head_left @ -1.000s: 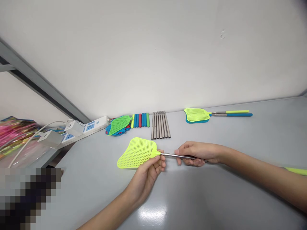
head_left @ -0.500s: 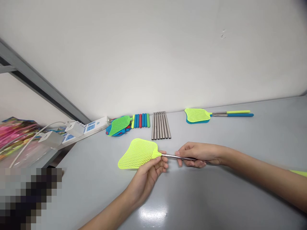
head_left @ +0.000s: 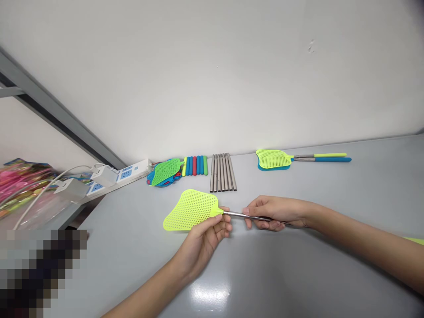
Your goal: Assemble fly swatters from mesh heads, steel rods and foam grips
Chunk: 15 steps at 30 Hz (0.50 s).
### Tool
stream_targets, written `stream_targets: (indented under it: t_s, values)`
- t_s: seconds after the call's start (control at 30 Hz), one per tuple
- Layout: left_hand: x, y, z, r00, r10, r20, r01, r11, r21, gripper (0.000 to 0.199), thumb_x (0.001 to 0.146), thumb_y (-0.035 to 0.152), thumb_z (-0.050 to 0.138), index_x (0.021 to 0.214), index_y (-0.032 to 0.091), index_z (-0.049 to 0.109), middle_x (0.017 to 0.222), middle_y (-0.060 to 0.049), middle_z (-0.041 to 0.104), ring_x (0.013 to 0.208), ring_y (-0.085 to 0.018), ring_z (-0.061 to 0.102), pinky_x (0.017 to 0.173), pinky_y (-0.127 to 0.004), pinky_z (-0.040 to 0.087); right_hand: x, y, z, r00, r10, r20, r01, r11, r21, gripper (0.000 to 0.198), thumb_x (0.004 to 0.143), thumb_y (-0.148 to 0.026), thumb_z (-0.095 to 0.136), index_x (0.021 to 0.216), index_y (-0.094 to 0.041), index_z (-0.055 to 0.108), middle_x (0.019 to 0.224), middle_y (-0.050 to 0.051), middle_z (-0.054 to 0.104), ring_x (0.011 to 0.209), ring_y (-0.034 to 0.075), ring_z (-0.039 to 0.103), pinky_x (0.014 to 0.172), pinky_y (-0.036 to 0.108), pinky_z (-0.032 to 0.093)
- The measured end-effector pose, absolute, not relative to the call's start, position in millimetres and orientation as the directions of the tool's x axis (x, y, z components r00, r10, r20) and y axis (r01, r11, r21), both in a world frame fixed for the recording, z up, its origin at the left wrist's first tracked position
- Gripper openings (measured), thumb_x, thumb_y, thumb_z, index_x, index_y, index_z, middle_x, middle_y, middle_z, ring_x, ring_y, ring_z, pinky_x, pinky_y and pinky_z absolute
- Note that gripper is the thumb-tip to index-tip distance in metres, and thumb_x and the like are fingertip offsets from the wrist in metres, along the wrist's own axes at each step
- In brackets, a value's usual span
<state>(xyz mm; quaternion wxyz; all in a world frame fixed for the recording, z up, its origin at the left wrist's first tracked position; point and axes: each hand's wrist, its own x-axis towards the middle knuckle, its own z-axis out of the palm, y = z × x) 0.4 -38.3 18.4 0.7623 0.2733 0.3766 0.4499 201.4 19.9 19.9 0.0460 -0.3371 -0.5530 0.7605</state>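
Over the table [head_left: 298, 278], yellow-green swatter [head_left: 192, 210]: neck [head_left: 217, 210] in left grip [head_left: 204, 243], rod [head_left: 235, 214] in right grip [head_left: 274, 211].

Sole view: your head-worn camera faces forward and down, across the nearby grey table [head_left: 298, 274] toward the pale wall [head_left: 198, 79].

Your left forearm [head_left: 145, 282] slants up from below, the left hand [head_left: 200, 247] half palm-up, its thumb [head_left: 208, 224] and curled fingers [head_left: 221, 230] pinching. Your right forearm [head_left: 357, 234] stretches in from the right, back of the right hand [head_left: 283, 210] uppermost, fingers curled under, near the left hand.
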Motion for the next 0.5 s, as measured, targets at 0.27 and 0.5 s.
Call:
stream_targets:
  t_s: [0.27,0.5]
  values:
    - [-0.9,-38.7,19.4,0.328,0.883,-0.334,-0.482,0.461,0.745,0.017,0.079,0.014,0.048,0.093,0.012,0.057,0.081,-0.006,0.056,0.073,-0.013,0.052,0.071,-0.027,0.041,201.3,19.5,21.0,-0.767,0.448,-0.459,0.297,-0.387,-0.873,0.037,0.079,-0.048,0.046,0.077,-0.013,0.057,0.05,-0.007,0.037,0.035,0.002,0.022,0.031,0.015,0.017]
    - [-1.7,-36.7,20.8,0.363,0.873,-0.327,-0.512,0.48,0.712,0.017,0.078,0.012,0.049,0.092,0.013,0.058,0.077,-0.004,0.056,0.072,-0.013,0.053,0.07,-0.027,0.041,200.7,20.1,20.6,-0.761,0.463,-0.454,0.289,-0.384,-0.877,0.036,0.078,-0.048,0.048,0.076,-0.013,0.057,0.049,-0.007,0.038,0.035,0.002,0.023,0.031,0.015,0.017]
